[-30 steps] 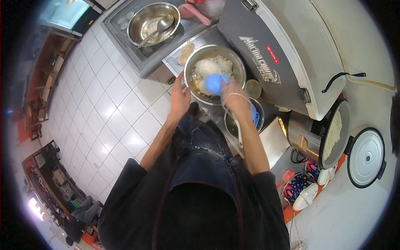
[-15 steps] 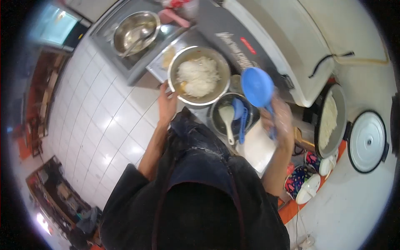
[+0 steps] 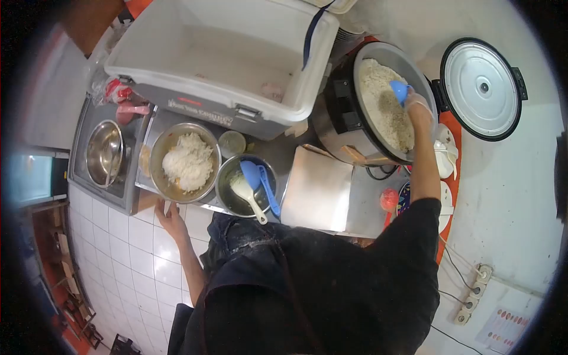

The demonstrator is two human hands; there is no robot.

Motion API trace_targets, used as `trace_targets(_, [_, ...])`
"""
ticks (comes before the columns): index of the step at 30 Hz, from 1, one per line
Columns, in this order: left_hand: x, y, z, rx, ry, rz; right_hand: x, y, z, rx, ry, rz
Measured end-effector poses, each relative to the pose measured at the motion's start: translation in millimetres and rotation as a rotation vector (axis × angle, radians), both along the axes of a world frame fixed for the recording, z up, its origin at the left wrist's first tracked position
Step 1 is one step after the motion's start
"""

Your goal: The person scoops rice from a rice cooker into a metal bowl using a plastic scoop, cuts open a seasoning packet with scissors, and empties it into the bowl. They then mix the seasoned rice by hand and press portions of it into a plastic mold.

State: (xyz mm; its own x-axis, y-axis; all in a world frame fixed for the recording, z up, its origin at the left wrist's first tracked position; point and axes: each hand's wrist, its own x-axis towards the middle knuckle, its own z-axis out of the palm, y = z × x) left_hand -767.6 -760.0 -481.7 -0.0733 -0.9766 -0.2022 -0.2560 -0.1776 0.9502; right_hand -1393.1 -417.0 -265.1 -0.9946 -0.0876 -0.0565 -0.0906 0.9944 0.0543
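The head view is showing the right hand point(image 3: 419, 105), in a thin clear glove, reaching into the mouth of the rice cooker point(image 3: 329, 131). Its fingers are closing around the handle of the blue scoop point(image 3: 400, 92), and the scoop's cup is showing over the cooker rice point(image 3: 381, 115), close to the inner wall; whether it is touching the grains is hard to tell. The round lid point(image 3: 482, 89) is standing open beyond the cooker.

The left hand point(image 3: 171, 223) is holding nothing visible; its fingers are partly opening and pointing up toward the near rim of the rice bowl point(image 3: 156, 173). Whether the fingertips are touching the rim is unclear. A mound of white rice point(image 3: 189, 163) is lying in this bowl, with some orange-yellow bits showing at its edge.

Just beside it, the utensil bowl point(image 3: 228, 203) is holding blue utensils point(image 3: 268, 190) and a white paddle point(image 3: 244, 190), their handles leaning over the rim. A small round container point(image 3: 232, 144) is sitting between the two bowls and the open cooler box point(image 3: 201, 50). A pale flat sheet point(image 3: 316, 189) is lying on the metal surface point(image 3: 365, 201) between the utensil bowl and the cooker. On the other side of the rice bowl, a steel bowl point(image 3: 100, 151) is resting with a spoon point(image 3: 111, 167) inside, near a pink ladle point(image 3: 125, 112).
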Motion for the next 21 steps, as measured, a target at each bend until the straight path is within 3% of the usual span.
trace_targets(5, [-15.9, 14.5, 17.4, 0.005, -0.043, 0.016, -13.9, -17.6, -56.2, 0.054, 0.073, 0.247])
trace_targets(11, [-21.7, 17.5, 8.0, -0.083, -0.051, 0.008, -23.1, -1.4, -86.6, 0.131, -0.212, 0.452])
trace_targets(14, [-24.1, 18.6, 6.5, -0.105, -0.06, 0.012, 7.0, 7.9, -80.5, 0.082, -0.292, 0.502])
trace_targets(17, [-23.5, 7.6, 4.1, -0.124, -0.072, 0.02, 45.4, 6.3, -51.2, -0.051, -0.389, 0.368])
trace_targets(19, [-23.5, 2.6, 3.5, -0.131, -0.087, 0.034, 85.6, -9.5, 1.4, 0.039, -0.608, 0.076])
trace_targets(21, [-24.8, -1.8, 1.9, -0.156, -0.056, 0.041, 75.2, 3.9, 15.6, 0.136, -0.697, 0.121])
